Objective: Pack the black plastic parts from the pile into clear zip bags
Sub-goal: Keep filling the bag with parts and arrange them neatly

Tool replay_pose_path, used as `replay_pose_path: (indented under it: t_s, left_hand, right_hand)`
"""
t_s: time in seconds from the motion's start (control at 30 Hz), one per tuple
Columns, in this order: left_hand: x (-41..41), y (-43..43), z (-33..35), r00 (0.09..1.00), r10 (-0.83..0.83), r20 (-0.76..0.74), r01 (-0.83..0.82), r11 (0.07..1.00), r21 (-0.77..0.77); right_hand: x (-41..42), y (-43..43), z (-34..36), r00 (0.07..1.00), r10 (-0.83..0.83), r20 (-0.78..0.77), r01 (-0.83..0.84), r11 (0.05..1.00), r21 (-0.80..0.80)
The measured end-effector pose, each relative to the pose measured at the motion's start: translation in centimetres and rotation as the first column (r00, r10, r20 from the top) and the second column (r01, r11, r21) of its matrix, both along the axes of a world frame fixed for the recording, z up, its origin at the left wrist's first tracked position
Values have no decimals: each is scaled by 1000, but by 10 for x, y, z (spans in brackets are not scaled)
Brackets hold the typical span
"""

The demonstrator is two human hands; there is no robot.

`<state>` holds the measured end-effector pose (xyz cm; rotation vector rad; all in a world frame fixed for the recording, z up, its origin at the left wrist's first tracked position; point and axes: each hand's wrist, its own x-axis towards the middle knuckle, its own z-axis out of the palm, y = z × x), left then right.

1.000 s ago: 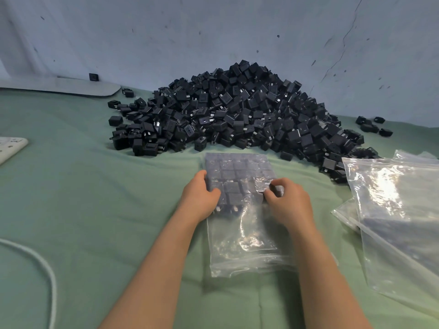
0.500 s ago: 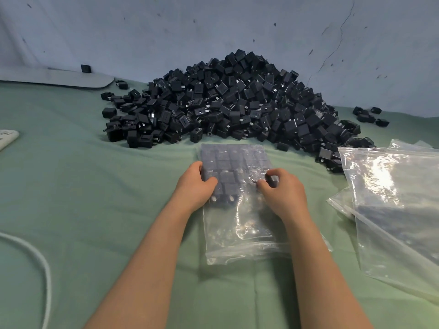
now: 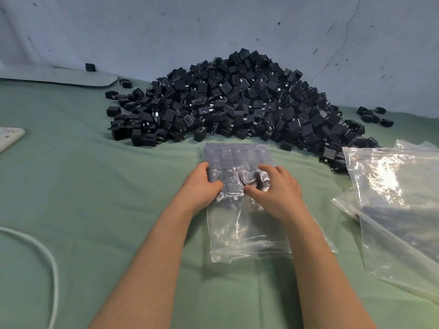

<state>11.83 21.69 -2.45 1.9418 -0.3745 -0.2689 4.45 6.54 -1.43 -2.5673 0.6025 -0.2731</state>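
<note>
A big pile of black plastic parts (image 3: pixel 237 100) lies on the green cloth against the wall. Just in front of it lies a clear zip bag (image 3: pixel 247 233). Its far half holds rows of black parts (image 3: pixel 237 155); its near half is flat. My left hand (image 3: pixel 202 186) grips the bag's left edge beside the parts, thumb on top. My right hand (image 3: pixel 278 191) sits on the bag's middle, with curled fingers and thumb pinching the parts through the plastic.
A stack of clear zip bags (image 3: pixel 394 198) lies at the right. Loose black parts (image 3: pixel 373 115) sit at the far right. A white cable (image 3: pixel 47 257) curves at the near left, a white object (image 3: pixel 9 136) at the left edge, a grey board (image 3: pixel 59 76) at the back left.
My right hand has slid left from the bag's right edge to its middle and now clutches the parts through the plastic. My left hand stays on the left edge.
</note>
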Motion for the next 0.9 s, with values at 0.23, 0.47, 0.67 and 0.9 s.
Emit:
replay_pose_path:
  t_s: [0.23, 0.47, 0.67, 0.9]
  left_hand:
    - [0, 1, 0, 1000, -2, 16, 2, 1000, -3]
    - [-4, 2, 6, 1000, 6, -3, -6, 999, 44]
    - [-4, 0, 5, 1000, -9, -9, 9, 999, 38]
    - [-7, 1, 7, 1000, -29, 5, 29, 998, 56]
  right_hand:
    - [0, 1, -1, 1000, 6, -9, -6, 1000, -2]
    - [1, 2, -3, 1000, -7, -22, 7, 1000, 2]
    - [1, 4, -6, 999, -10, -40, 9, 1000, -9]
    - [1, 3, -4, 999, -9, -53, 9, 1000, 4]
